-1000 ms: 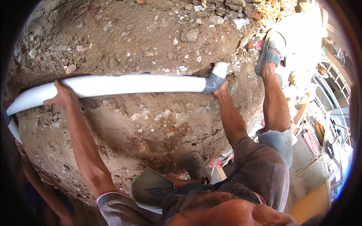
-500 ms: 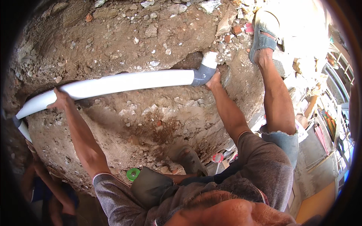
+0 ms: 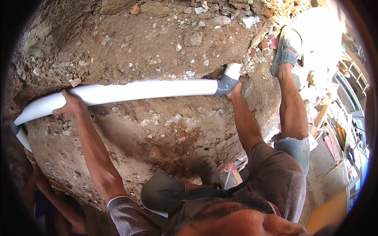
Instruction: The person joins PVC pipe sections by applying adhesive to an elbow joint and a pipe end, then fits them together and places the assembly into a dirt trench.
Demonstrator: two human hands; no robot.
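A long white plastic pipe [image 3: 147,89] lies along a narrow trench in the dirt. My left hand [image 3: 71,105] grips its near side toward the left end, thumb and fingers spread around the wall. At the right end, a grey pipe elbow [image 3: 226,85] joins it to a short white pipe stub [image 3: 232,70] that points up and away. My right hand [image 3: 235,91] is wrapped around the elbow from the near right side; its fingertips are hidden. Another grey fitting [image 3: 15,129] at the far left connects to a second white pipe piece [image 3: 23,140].
A co-worker's hand [image 3: 31,158] is at the lower end of the second pipe piece. Rubble and stones [image 3: 195,39] cover the trench's far bank. My sandalled foot [image 3: 286,51] rests on the right among broken bricks. Tools and metal frames [image 3: 342,135] crowd the right edge.
The view has shifted, so pipe, hands and ground sit lower and further right. Both hands keep their places on the pipe and elbow. A green round object near my knee is no longer visible.
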